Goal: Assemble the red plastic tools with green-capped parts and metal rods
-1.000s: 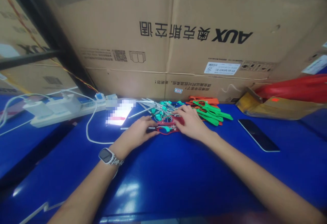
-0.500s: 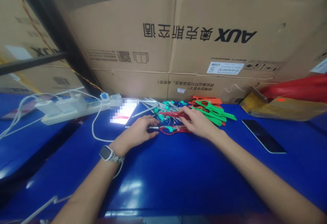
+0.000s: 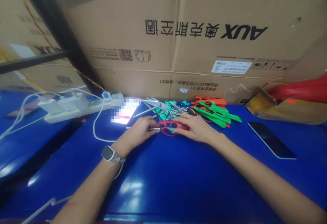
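Note:
My left hand, with a watch on its wrist, pinches a thin metal pin whose tip points right into a red plastic clip. My right hand lies curled over the right part of that red clip and grips it against the blue table. Just behind the hands lies a heap of teal plastic bits and metal pins. A stack of green clips on orange ones sits to the right of the heap.
A lit phone lies left of the heap, with a white cable and a power strip further left. A dark phone rests at the right. A large cardboard box walls off the back; red and yellow packets lie at far right.
My right hand brought a red clip piece down from the heap onto the red piece on the table. My left hand stayed in place with the pin. The camera drifted slightly.

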The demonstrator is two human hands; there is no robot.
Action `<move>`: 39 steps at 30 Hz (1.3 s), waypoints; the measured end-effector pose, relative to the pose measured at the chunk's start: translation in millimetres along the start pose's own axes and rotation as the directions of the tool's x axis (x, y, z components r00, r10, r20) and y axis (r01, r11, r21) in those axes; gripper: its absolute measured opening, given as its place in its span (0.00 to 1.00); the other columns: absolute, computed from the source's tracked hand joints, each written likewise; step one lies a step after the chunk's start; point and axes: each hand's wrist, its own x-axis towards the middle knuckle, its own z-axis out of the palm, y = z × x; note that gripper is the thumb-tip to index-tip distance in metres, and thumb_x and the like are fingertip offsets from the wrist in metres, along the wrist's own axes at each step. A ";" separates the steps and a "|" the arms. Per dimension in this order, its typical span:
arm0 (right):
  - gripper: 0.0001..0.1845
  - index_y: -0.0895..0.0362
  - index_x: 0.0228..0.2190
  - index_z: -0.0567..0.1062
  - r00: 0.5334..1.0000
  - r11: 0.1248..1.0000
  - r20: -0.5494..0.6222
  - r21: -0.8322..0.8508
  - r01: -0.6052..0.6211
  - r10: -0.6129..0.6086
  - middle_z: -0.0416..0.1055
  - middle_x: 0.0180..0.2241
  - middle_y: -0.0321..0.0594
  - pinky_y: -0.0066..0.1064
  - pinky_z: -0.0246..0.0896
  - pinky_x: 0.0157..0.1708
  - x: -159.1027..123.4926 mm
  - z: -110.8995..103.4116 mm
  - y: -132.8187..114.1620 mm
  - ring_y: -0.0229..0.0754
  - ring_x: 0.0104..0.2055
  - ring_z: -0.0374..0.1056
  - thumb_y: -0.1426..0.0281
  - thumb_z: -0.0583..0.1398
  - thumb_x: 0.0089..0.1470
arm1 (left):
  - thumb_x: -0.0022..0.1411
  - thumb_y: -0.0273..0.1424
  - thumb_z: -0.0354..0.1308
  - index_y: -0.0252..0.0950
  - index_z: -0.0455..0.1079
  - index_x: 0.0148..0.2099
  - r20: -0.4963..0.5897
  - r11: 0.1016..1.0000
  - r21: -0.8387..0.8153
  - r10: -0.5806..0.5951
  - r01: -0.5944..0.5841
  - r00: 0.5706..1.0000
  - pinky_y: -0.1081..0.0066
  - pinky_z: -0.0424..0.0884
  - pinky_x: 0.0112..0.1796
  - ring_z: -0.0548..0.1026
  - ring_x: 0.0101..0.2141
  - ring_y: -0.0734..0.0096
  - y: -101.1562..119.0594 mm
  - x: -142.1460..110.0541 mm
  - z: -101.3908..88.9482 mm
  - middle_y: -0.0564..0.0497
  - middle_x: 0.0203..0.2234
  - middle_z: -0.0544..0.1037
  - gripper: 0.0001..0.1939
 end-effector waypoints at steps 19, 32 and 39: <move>0.27 0.46 0.55 0.74 0.996 0.998 0.067 -0.025 -0.051 0.053 0.66 0.42 0.45 0.43 0.59 0.44 -0.3 10.8 -9.7 0.48 0.43 0.62 0.50 0.59 0.58 | 0.63 0.34 0.60 0.37 0.78 0.46 0.025 0.994 -0.074 -0.074 0.076 0.997 0.66 0.71 0.40 0.76 0.36 0.65 5.5 -2.9 -4.5 0.47 0.38 0.77 0.11; 0.28 0.49 0.60 0.68 0.997 0.997 0.049 -0.056 -0.049 0.051 0.66 0.42 0.47 0.45 0.57 0.47 -5.2 23.2 -11.9 0.49 0.45 0.62 0.52 0.47 0.66 | 0.67 0.35 0.55 0.37 0.77 0.40 -0.087 0.994 -0.110 -0.002 -0.008 0.996 0.68 0.69 0.38 0.74 0.35 0.67 7.3 3.6 15.6 0.48 0.34 0.77 0.11; 0.28 0.49 0.59 0.70 0.998 0.996 0.031 -0.069 -0.055 0.057 0.65 0.41 0.46 0.44 0.58 0.46 -5.4 23.6 -14.5 0.48 0.44 0.62 0.51 0.48 0.66 | 0.65 0.32 0.56 0.35 0.76 0.38 -0.115 0.995 -0.067 -0.087 0.079 0.990 0.68 0.70 0.35 0.73 0.31 0.68 14.7 2.7 15.5 0.48 0.32 0.75 0.09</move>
